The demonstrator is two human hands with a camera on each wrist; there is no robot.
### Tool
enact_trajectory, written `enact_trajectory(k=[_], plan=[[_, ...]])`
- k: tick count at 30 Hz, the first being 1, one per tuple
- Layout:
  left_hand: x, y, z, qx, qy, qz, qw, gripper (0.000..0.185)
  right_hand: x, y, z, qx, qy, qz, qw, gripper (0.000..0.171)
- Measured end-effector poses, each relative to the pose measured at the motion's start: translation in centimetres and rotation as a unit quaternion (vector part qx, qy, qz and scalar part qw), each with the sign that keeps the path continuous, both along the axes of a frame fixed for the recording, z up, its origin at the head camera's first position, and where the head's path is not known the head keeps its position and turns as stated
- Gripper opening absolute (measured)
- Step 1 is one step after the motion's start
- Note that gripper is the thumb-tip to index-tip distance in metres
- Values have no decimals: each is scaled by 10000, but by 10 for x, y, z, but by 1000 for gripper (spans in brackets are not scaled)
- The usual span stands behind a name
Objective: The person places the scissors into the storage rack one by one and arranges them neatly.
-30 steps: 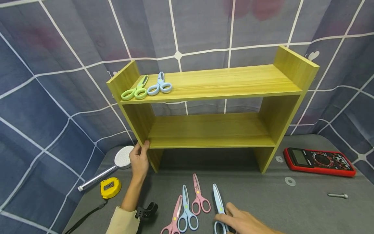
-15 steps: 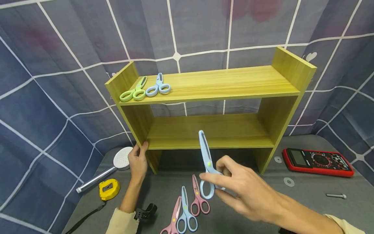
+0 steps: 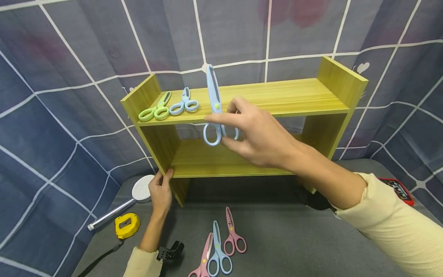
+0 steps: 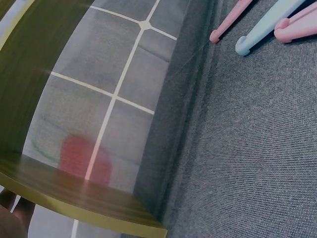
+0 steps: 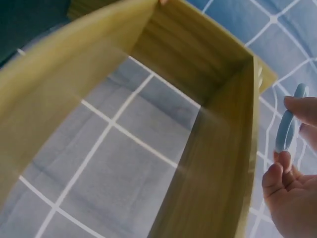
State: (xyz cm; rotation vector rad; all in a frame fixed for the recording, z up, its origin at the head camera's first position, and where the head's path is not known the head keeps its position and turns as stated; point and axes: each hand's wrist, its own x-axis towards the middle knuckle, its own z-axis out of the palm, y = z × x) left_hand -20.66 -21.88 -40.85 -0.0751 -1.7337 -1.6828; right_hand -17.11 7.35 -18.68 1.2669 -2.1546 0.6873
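My right hand (image 3: 261,134) pinches a pair of light blue scissors (image 3: 213,90) by the handles, blades up, in front of the top board of a yellow wooden shelf (image 3: 270,98). In the right wrist view one handle loop (image 5: 286,130) shows between thumb and fingers. My left hand (image 3: 161,194) grips the shelf's left side panel beside the lower board. Green scissors (image 3: 155,109) and another light blue pair (image 3: 184,103) lie at the top board's left end. On the grey table below are pink scissors (image 3: 234,234), blue scissors (image 3: 218,250) and a second pink pair (image 3: 204,259).
Left of the shelf lie a shower head (image 3: 142,189) and a yellow tape measure (image 3: 127,226) with a black strap. My right sleeve (image 3: 387,215) partly hides a red multimeter (image 3: 398,189). A tiled-pattern curtain (image 3: 238,38) hangs behind.
My right hand has lifted the light blue scissors off the table and carried them up and leftward to the top board's height. My left hand keeps its grip on the side panel.
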Motion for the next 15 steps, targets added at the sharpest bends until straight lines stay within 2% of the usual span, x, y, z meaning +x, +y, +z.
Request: enact_trajectory(k=[4, 7, 11, 15], plan=[[1, 0, 1, -30, -5, 26, 10000, 26, -20, -11, 20, 268, -610, -640, 9957, 46], [0, -2, -1, -14, -9, 26, 10000, 26, -36, -18, 32, 468, -902, -922, 9905, 48], [0, -3, -2, -2, 3, 13, 10000, 26, -55, -23, 39, 685, -1227, -1008, 9849, 50], [0, -2, -2, -29, 16, 4, 10000, 25, -69, -24, 40, 664, -1536, -1016, 9807, 51]])
